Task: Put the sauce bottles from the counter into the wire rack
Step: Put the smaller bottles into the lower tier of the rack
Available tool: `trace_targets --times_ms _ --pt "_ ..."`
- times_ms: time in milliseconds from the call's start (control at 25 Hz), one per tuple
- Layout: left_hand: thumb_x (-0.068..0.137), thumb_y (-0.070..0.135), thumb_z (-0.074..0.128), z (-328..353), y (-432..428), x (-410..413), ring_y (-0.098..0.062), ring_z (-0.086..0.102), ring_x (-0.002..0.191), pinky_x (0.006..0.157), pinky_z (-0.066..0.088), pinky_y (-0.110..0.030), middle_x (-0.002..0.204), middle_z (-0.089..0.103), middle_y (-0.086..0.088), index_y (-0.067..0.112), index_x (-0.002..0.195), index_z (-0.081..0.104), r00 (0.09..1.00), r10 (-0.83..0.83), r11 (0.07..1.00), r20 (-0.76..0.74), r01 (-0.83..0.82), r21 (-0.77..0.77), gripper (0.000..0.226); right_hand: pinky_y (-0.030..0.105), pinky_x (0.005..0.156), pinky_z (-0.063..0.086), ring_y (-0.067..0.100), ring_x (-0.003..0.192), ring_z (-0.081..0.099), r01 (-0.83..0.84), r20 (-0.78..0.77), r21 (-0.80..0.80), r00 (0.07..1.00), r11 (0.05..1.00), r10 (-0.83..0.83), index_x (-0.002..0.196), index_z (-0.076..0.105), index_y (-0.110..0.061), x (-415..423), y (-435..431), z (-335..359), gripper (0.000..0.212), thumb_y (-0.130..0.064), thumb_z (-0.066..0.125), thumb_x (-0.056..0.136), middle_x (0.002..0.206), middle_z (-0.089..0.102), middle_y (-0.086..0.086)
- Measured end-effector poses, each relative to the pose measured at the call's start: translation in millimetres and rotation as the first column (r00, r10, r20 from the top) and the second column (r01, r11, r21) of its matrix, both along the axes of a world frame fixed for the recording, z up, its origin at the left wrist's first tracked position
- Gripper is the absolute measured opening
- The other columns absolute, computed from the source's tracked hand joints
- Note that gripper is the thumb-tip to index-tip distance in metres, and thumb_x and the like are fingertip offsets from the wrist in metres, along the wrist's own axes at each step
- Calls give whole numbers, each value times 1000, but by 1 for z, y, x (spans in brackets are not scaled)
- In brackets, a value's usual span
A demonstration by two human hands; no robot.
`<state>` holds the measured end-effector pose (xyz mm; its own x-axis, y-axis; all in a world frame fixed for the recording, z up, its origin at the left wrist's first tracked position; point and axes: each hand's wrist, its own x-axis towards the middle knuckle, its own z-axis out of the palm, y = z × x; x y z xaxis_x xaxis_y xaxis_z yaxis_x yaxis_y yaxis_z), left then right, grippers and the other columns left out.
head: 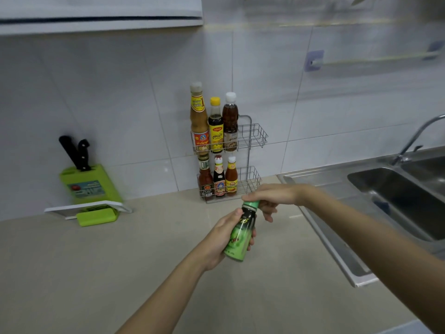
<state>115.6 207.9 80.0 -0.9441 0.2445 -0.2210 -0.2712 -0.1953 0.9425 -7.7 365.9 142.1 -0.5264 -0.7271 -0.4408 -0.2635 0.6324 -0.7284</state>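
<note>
A green sauce bottle is held tilted above the counter, its green cap pointing toward the wall. My left hand wraps around its body from the left. My right hand pinches the cap from above. The two-tier wire rack stands against the tiled wall just beyond the bottle. Three bottles fill the left of its upper tier and three smaller ones the left of its lower tier. The right end of each tier holds nothing.
A green knife block with two black-handled knives and a white stand stands at the left by the wall. A steel sink with a tap lies to the right. Beige counter spreads in front.
</note>
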Motion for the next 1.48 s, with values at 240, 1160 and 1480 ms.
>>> trace_targets --times_ms 240,1160,1480 --pt "95 47 43 7 -11 -13 -23 63 68 62 55 -32 84 67 -13 5 117 54 998 -36 997 -60 32 -67 48 32 74 51 22 57 49 51 70 -31 996 998 -49 69 56 -20 1 -3 9 49 -58 37 94 52 33 -1" --pt "96 40 49 -11 -12 -56 -17 57 115 101 46 -39 123 60 -2 23 132 44 963 -31 842 -266 -118 -526 40 31 54 54 18 64 59 323 -141 -282 917 903 -372 100 55 -14 1 -15 -44 32 -45 51 94 74 56 7" --pt "94 26 57 -48 -33 -97 -17 34 142 116 30 -35 153 37 1 25 149 29 978 -150 820 -146 40 -571 62 41 54 60 28 86 66 507 -287 -306 758 806 -586 103 48 -10 -64 -17 -53 35 -42 54 92 98 59 9"
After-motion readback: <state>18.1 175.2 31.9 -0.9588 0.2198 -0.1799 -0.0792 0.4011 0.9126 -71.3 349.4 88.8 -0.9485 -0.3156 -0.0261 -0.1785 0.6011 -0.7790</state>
